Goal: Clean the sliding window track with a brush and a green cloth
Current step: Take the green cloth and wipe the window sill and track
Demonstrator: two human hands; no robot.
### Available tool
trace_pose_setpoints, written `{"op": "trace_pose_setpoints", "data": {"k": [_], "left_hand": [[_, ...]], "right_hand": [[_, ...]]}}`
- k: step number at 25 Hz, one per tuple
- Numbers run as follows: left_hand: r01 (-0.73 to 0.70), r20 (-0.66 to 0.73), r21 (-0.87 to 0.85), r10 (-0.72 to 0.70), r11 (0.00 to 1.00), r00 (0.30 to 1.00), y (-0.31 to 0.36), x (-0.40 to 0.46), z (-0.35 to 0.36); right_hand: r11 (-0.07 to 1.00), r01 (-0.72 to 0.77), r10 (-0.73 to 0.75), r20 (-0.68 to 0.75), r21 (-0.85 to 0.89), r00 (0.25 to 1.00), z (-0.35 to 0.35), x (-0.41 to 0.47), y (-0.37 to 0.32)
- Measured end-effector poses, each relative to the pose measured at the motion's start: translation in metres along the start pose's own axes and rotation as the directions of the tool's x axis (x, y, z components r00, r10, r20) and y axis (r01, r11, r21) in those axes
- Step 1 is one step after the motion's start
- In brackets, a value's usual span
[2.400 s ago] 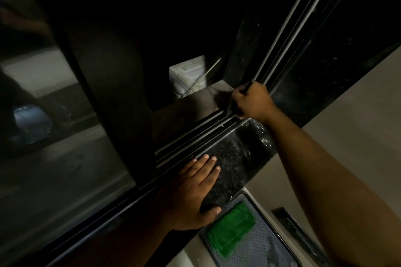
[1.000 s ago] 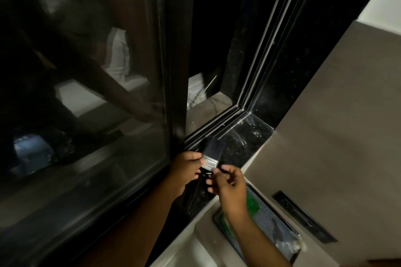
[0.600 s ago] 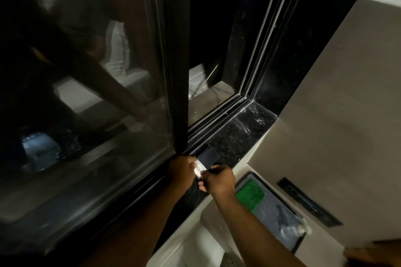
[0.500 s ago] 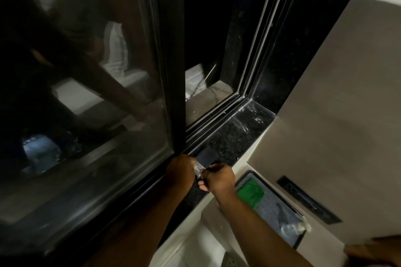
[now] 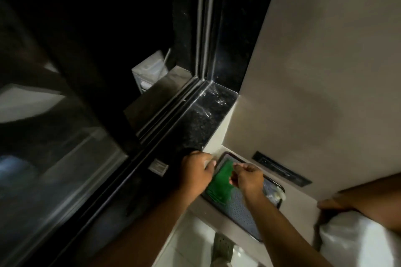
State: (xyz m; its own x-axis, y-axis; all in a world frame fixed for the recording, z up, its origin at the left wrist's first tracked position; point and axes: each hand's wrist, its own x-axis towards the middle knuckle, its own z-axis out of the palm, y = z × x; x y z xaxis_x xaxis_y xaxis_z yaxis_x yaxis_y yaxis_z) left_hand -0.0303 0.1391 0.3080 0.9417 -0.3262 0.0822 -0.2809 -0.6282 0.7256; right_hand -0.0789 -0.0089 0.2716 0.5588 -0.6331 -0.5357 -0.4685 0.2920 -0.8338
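The green cloth point(image 5: 220, 182) lies in a grey perforated tray point(image 5: 245, 219) on the counter below the window. My right hand point(image 5: 248, 179) is closed over the cloth's right edge, fingers pinched at its top corner. My left hand point(image 5: 195, 176) hovers at the cloth's left edge with fingers curled; the frame does not show whether it grips the cloth. The brush point(image 5: 158, 167), seen by its silver ferrule, lies on the dark sill left of my left hand. The window track point(image 5: 169, 110) runs diagonally up to the frame corner.
The black granite sill point(image 5: 204, 115) borders the track. The sliding glass pane point(image 5: 54, 169) fills the left. A small bottle point(image 5: 275, 194) lies at the tray's far end. Another person's arm point(image 5: 368, 195) and white garment point(image 5: 358, 243) sit at the right. A beige wall point(image 5: 314, 71) rises behind.
Both hands have left the brush, which now lies on the sill, and moved down and right onto the green cloth in the tray. The camera has tilted down.
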Motion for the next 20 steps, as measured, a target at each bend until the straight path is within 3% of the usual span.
{"op": "trace_pose_setpoints", "data": {"k": [2,6,10,15,20], "left_hand": [[0.143,0.205,0.040,-0.148,0.989,0.967,0.007,0.010,0.049],[0.159,0.473,0.245,-0.261,0.956,0.841,-0.035,0.032,0.147],[0.185,0.507,0.360,-0.359,0.914,0.784,-0.109,0.059,0.231],[0.191,0.539,0.404,-0.402,0.894,0.740,-0.178,0.081,0.310],[0.244,0.484,0.419,-0.443,0.874,0.755,-0.215,0.085,0.347]], "right_hand": [[0.992,-0.079,0.074,-0.062,-0.095,0.995,-0.023,0.026,0.028],[0.956,-0.189,0.171,-0.099,-0.224,0.980,-0.038,0.093,0.090],[0.847,-0.176,0.170,-0.059,-0.502,0.984,-0.030,0.176,0.140],[0.783,-0.230,0.252,-0.044,-0.578,0.967,-0.011,0.250,0.212],[0.773,-0.234,0.178,-0.152,-0.590,0.972,0.013,0.272,0.256]]}}
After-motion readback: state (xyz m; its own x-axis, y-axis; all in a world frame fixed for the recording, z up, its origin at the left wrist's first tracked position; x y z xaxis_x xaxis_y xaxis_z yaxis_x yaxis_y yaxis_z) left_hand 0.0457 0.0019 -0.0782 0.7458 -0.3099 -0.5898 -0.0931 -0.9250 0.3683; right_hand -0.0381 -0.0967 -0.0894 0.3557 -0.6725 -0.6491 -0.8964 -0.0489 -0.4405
